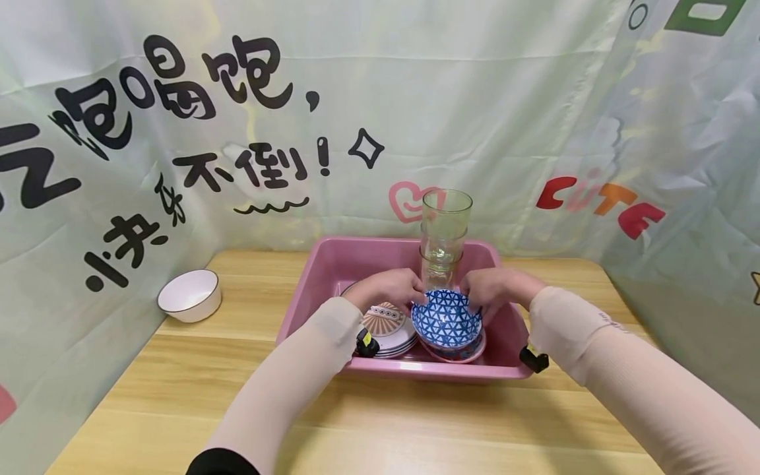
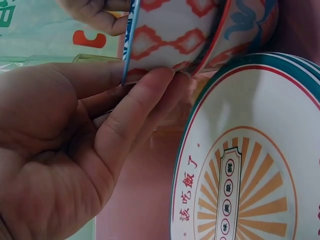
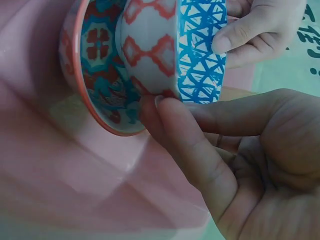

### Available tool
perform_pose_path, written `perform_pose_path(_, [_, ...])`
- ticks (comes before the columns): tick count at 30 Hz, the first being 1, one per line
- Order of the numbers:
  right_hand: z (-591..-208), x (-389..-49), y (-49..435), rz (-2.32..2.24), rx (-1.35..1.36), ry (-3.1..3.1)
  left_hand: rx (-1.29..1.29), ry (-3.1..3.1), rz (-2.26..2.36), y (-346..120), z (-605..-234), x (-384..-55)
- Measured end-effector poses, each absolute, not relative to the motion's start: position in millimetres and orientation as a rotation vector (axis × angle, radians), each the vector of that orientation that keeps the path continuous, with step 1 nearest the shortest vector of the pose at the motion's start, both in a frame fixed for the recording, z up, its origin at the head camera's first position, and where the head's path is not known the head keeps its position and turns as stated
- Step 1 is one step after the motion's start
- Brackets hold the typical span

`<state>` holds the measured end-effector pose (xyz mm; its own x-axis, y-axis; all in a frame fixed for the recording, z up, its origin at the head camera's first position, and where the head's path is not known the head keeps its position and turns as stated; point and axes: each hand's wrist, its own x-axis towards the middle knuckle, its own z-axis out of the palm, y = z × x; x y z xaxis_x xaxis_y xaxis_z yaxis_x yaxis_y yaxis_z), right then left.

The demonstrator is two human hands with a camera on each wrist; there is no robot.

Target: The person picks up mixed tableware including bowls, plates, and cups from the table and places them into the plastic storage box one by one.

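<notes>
A bowl (image 1: 446, 320) with blue-and-white triangles inside and red diamond shapes outside is held between both hands, tilted toward me. My left hand (image 1: 394, 288) pinches its left rim, thumb inside and fingers against the outer wall. On the opposite rim, my right hand (image 1: 499, 288) grips in the same manner. Beneath it sits a second bowl (image 3: 102, 65) with a red rim and a red-and-teal flower pattern; whether the two bowls touch is unclear. A stack of plates (image 2: 240, 110) with orange rays lies left of the bowls, close to my left hand.
The pink basin (image 1: 362, 245) surrounds the plates and bowls. Behind the bowls rises a tall stack of greenish glasses (image 1: 445, 221). A white bowl (image 1: 190, 297) stands at the left edge of the wooden table (image 1: 404, 422). Printed cloth (image 1: 505, 119) hangs behind.
</notes>
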<state>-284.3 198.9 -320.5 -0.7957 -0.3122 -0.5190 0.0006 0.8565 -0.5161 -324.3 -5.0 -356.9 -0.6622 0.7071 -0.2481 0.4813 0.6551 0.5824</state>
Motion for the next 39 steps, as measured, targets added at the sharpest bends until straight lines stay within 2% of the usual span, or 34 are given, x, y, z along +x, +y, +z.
perform_pose_path(5, [-324.1,-282.6,196.1,-0.619,-0.203,2.427,1.078,2.437,0.477,-3.1,-358.4,-325.3])
perform_pose_path(10, [-326.5,-283.9,195.8,-0.538,-0.22,2.437,1.057,2.403,0.504,-1.5,-362.4,-325.7])
perform_pose_path(24, [-327.7,-285.0,188.2,-0.237,-0.231,2.546,0.748,2.228,0.876,-2.1,-366.7,-320.1])
perform_pose_path(39, [-327.4,-278.9,177.4,-0.032,-0.285,2.647,0.825,2.208,0.899,-3.3,-364.7,-319.3])
